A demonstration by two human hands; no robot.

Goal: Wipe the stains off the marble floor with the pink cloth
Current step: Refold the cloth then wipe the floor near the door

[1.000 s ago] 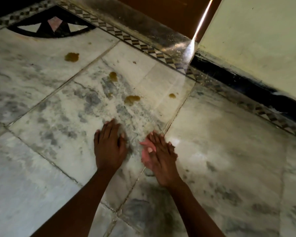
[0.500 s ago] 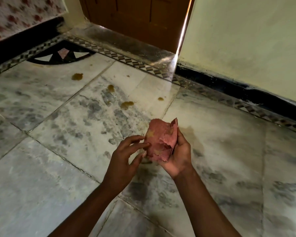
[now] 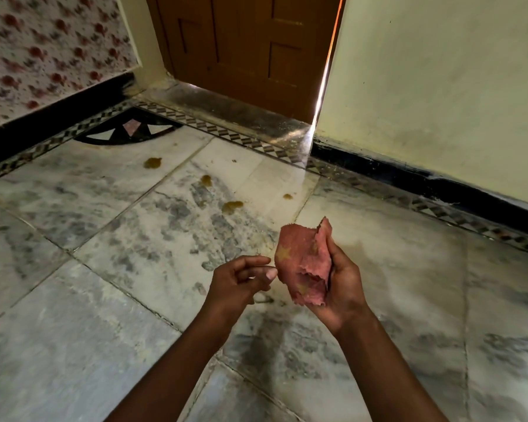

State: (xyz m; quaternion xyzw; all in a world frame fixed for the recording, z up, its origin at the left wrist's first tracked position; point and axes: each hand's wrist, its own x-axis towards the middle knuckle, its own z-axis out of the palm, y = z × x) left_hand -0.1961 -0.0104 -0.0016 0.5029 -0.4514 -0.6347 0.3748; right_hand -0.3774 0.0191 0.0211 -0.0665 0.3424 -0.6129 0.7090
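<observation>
My right hand (image 3: pixel 342 284) grips a crumpled pink cloth (image 3: pixel 304 260) with yellowish marks, held up above the marble floor (image 3: pixel 104 300). My left hand (image 3: pixel 238 281) hovers just left of the cloth, fingers loosely curled, thumb tip near the cloth's edge, holding nothing. Several brown stains lie on the floor farther off: one large stain (image 3: pixel 152 162) at the left, a second stain (image 3: pixel 206 179), a wider smear (image 3: pixel 233 205), and a small spot (image 3: pixel 287 196).
A brown wooden door (image 3: pixel 244 50) with a dark threshold (image 3: pixel 226 108) stands ahead. A pale wall with black skirting (image 3: pixel 424 181) runs along the right, a floral-patterned wall (image 3: pixel 49 50) on the left. A patterned tile border (image 3: pixel 220 132) edges the floor.
Both hands lifted off the floor; my right hand raised the pink cloth. My left hand pulled slightly away from the cloth. The view tilted up toward the door.
</observation>
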